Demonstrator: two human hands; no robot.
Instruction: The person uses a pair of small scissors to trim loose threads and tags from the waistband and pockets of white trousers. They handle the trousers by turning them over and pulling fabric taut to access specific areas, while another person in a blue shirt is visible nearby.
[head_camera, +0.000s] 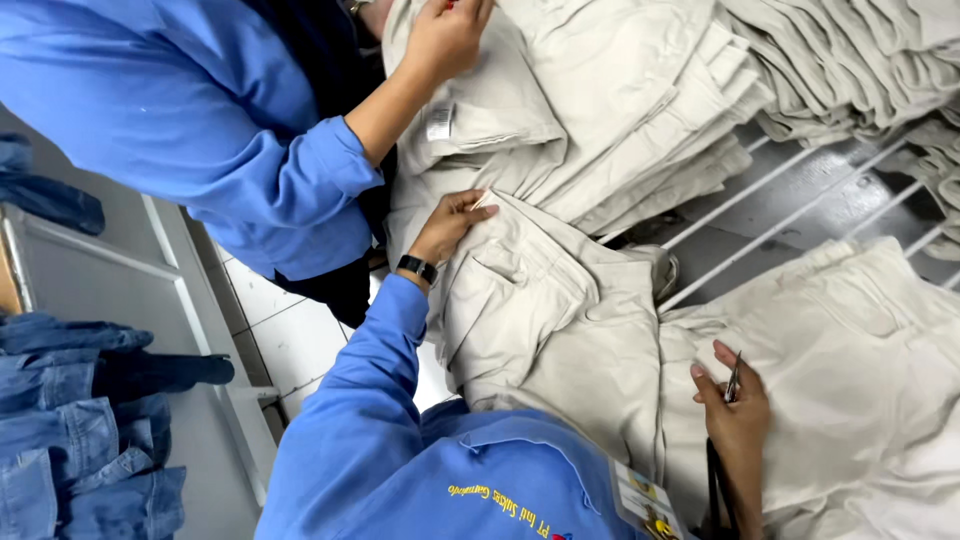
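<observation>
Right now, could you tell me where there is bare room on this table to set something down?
The free patch is the slatted rack between the stacked beige trousers and the beige garment under the right hand. Around the left hand and the co-worker's hand, cloth covers everything.

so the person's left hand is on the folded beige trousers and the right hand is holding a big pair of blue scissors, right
Not quite. The head view shows the right hand holding a small, thin metal tool, possibly thread snips or tweezers, not big blue scissors. The rest stands: the left hand rests on the folded beige trousers.
</observation>
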